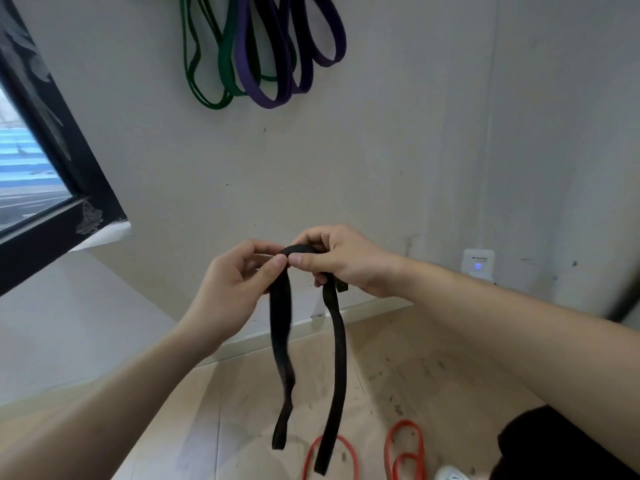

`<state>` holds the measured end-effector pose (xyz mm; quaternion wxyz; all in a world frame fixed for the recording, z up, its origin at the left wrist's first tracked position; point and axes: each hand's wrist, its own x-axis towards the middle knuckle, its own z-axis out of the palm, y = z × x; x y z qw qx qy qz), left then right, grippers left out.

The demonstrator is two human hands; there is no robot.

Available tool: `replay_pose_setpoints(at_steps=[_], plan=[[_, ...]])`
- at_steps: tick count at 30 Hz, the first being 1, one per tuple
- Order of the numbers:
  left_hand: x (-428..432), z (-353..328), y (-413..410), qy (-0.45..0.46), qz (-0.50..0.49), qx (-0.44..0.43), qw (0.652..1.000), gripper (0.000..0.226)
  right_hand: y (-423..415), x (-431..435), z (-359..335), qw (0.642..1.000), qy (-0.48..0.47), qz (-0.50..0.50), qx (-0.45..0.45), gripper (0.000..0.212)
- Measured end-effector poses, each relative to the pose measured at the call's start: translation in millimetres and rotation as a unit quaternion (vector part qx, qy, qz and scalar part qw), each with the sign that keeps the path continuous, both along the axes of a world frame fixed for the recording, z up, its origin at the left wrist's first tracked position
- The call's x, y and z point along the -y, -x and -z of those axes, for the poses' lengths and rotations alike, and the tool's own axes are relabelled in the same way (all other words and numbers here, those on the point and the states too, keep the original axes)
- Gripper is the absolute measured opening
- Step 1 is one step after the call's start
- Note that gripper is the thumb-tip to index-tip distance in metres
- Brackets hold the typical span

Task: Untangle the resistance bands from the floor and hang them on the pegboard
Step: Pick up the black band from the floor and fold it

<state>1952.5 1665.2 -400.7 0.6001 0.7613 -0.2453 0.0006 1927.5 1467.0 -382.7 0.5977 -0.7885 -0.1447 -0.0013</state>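
A black resistance band (335, 355) hangs in front of me, its top folded between both hands. My left hand (235, 282) pinches the left part of the fold with thumb and fingers. My right hand (341, 261) grips the right part, fingers curled over the band. Two black strands drop down toward the floor. Red bands (405, 452) lie looped on the floor below. High on the wall hang green bands (197, 74) and purple bands (277, 64); their hooks are out of view.
A dark-framed window (45, 161) fills the left side. A white plug-in device with a blue light (478, 265) sits low on the wall at the right. A white skirting strip (363, 310) runs along the wall base. Something black (554, 441) lies at bottom right.
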Motion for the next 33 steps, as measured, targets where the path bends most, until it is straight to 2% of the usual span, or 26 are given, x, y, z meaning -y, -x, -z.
replay_pose_setpoints(at_steps=[7,13,16,20,23,25,28,33], plan=[[-5.1,15.5,2.1,-0.078,-0.001,0.005,0.997,0.028,2.1,2.8,-2.9,0.997,0.028,0.034,0.056,0.016],[-2.3,21.1,1.8,-0.154,-0.04,0.108,0.981,0.041,1.0,7.7,-2.4,0.985,0.121,0.076,0.098,0.018],[-3.4,18.1,-2.3,-0.153,-0.044,0.108,0.981,0.036,0.6,15.7,-3.6,0.983,0.132,0.081,0.095,0.016],[-8.1,15.7,-3.7,-0.109,-0.013,0.051,0.993,0.018,-0.4,21.9,-2.9,0.996,0.049,0.066,0.042,0.019],[-8.3,16.4,1.3,-0.098,0.029,0.016,0.995,0.024,-1.4,22.4,-1.3,0.998,-0.024,0.054,0.018,0.015],[-5.4,15.4,5.4,-0.095,0.036,0.005,0.995,0.03,-0.4,18.7,-0.4,0.998,-0.047,0.044,0.012,0.024],[2.5,14.8,11.5,-0.129,-0.003,0.041,0.991,0.033,3.7,10.7,-1.1,0.998,-0.068,0.016,0.001,0.033],[6.9,18.1,9.1,-0.169,-0.084,0.106,0.976,0.02,4.3,3.0,-4.4,0.995,-0.099,0.01,0.007,0.026]])
